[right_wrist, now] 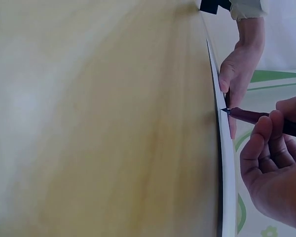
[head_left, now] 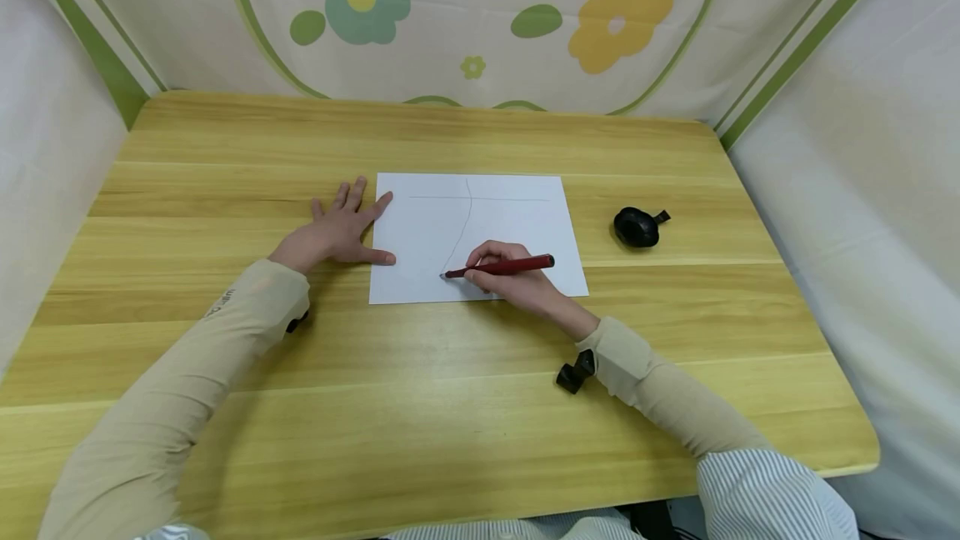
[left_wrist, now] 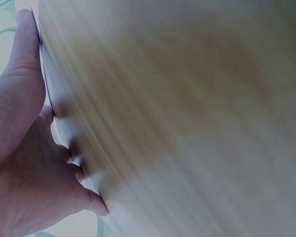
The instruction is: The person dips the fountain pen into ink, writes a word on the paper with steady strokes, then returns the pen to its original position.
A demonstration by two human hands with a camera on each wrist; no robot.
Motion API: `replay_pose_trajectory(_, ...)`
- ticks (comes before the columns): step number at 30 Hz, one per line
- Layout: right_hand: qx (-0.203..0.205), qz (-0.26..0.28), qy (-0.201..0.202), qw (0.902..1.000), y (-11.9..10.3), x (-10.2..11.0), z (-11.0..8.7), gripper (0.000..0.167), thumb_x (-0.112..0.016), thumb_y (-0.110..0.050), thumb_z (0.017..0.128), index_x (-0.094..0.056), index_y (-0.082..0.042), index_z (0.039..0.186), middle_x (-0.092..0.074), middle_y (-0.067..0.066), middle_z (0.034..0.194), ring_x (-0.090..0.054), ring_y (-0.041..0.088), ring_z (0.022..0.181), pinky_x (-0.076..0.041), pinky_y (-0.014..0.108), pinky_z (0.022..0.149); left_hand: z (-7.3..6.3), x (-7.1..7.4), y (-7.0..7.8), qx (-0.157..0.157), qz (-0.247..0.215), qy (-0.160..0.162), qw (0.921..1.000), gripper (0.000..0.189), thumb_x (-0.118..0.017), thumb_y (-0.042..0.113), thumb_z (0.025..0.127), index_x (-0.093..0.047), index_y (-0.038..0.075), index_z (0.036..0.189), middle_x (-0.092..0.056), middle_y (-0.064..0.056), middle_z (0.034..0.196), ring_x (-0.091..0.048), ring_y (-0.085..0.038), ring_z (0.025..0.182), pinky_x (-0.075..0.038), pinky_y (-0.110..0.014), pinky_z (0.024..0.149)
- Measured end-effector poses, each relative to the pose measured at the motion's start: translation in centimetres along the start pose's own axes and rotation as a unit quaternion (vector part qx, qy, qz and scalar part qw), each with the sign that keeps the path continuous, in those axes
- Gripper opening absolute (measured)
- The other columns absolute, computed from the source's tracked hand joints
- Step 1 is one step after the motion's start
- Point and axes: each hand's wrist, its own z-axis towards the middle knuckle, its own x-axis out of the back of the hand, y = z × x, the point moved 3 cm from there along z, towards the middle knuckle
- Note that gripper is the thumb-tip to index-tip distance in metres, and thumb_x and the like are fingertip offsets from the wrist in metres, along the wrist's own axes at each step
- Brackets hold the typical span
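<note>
A white sheet of paper [head_left: 420,236] lies on the wooden table. Drawn on it are a thin horizontal line near the top and a curved line [head_left: 462,223] that crosses it and runs down. My right hand [head_left: 528,286] pinches a dark red fountain pen [head_left: 517,264], its nib at the lower end of the curved line. In the right wrist view the pen [right_wrist: 246,116] meets the paper [right_wrist: 229,187] at a slant. With fingers spread, my left hand [head_left: 337,236] rests at the sheet's left edge, thumb and index fingertip over the paper.
To the right of the paper sits a rounded black object [head_left: 637,227] with a short tab. The wooden table [head_left: 390,440] reaches back to a curtain [head_left: 465,15] with printed flowers, and white fabric [head_left: 855,190] hangs at the sides. Black wrist cameras [head_left: 576,372] hang under the sleeves.
</note>
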Motion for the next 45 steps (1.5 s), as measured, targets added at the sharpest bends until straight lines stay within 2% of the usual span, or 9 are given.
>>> replay_pose_trajectory(12, -0.003, 0.012, -0.017, 0.9998, -0.2, -0.4, -0.1, 0.013, -0.063, -0.008, 0.088, -0.061, 0.000, 0.099, -0.057, 0.007, 0.066, -0.046, 0.009, 0.055, -0.034, 0.019, 0.049, 0.1, -0.1, -0.1, -0.002, -0.006, 0.003, 1.0000, 0.106, -0.060, 0.065, 0.080, 0.002, 0.020, 0.154, 0.024, -0.025, 0.154, 0.017, -0.048, 0.141, 0.003, -0.079, 0.100)
replay_pose_trajectory(21, 0.004, 0.024, -0.028, 0.9993, -0.1, -0.7, -0.3, 0.013, -0.064, -0.010, 0.089, -0.061, -0.002, 0.098, -0.055, 0.002, 0.063, -0.046, 0.019, 0.052, -0.038, 0.021, 0.045, 0.1, -0.1, -0.1, -0.003, -0.007, 0.004, 1.0000, 0.106, -0.061, 0.063, 0.081, 0.002, 0.020, 0.154, 0.024, -0.025, 0.154, 0.017, -0.049, 0.141, 0.003, -0.079, 0.100)
replay_pose_trajectory(32, 0.009, 0.031, -0.028, 0.9991, -0.1, -0.8, -0.4, 0.012, -0.064, -0.012, 0.088, -0.061, -0.004, 0.097, -0.056, 0.004, 0.063, -0.046, 0.021, 0.049, -0.039, 0.021, 0.044, 0.1, -0.1, -0.2, -0.005, -0.008, 0.004, 0.9999, 0.106, -0.061, 0.063, 0.081, 0.003, 0.020, 0.154, 0.025, -0.024, 0.153, 0.018, -0.049, 0.141, 0.003, -0.079, 0.100)
replay_pose_trajectory(35, 0.010, 0.031, -0.031, 0.9990, -0.1, -0.9, -0.4, 0.011, -0.064, -0.011, 0.088, -0.061, -0.004, 0.097, -0.057, 0.007, 0.064, -0.046, 0.022, 0.049, -0.038, 0.021, 0.044, 0.1, -0.2, -0.2, -0.004, -0.007, 0.003, 1.0000, 0.106, -0.060, 0.063, 0.081, 0.003, 0.020, 0.154, 0.025, -0.024, 0.153, 0.018, -0.049, 0.141, 0.003, -0.079, 0.100)
replay_pose_trajectory(45, 0.004, 0.034, -0.044, 0.9985, -0.1, -1.2, -0.3, 0.011, -0.062, -0.004, 0.089, -0.060, 0.002, 0.098, -0.056, 0.031, 0.073, -0.046, 0.027, 0.051, -0.038, 0.022, 0.045, 0.2, -0.1, -0.2, -0.005, -0.005, 0.003, 1.0000, 0.106, -0.060, 0.064, 0.081, 0.003, 0.020, 0.154, 0.025, -0.024, 0.153, 0.018, -0.048, 0.141, 0.003, -0.079, 0.100)
